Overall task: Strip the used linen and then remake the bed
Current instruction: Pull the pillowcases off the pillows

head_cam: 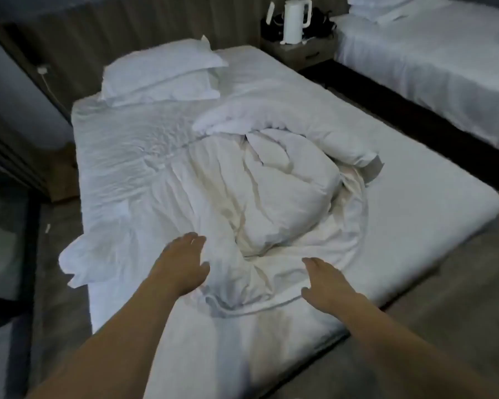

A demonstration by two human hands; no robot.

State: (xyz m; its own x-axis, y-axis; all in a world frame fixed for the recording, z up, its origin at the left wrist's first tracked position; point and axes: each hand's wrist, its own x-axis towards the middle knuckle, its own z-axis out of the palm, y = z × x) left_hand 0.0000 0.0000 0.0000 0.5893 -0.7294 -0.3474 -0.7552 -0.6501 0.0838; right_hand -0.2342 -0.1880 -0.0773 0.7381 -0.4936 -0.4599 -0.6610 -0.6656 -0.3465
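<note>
A white duvet (277,194) lies crumpled in a heap in the middle of the bed (432,203). The wrinkled white sheet (121,156) covers the mattress and a loose corner of linen hangs off its left edge. Two white pillows (162,73) are stacked at the head, on the left. My left hand (182,266) reaches over the near edge of the duvet with its fingers stretched out. My right hand (323,283) hovers at the duvet's near right fold, fingers relaxed. Neither hand holds anything.
A second made bed (432,70) stands at the right, across a dark floor gap. Between the beds, a nightstand (300,50) carries a white kettle (296,20) and dark items. A charger cable (45,79) hangs on the left wall. Grey floor surrounds the bed's foot.
</note>
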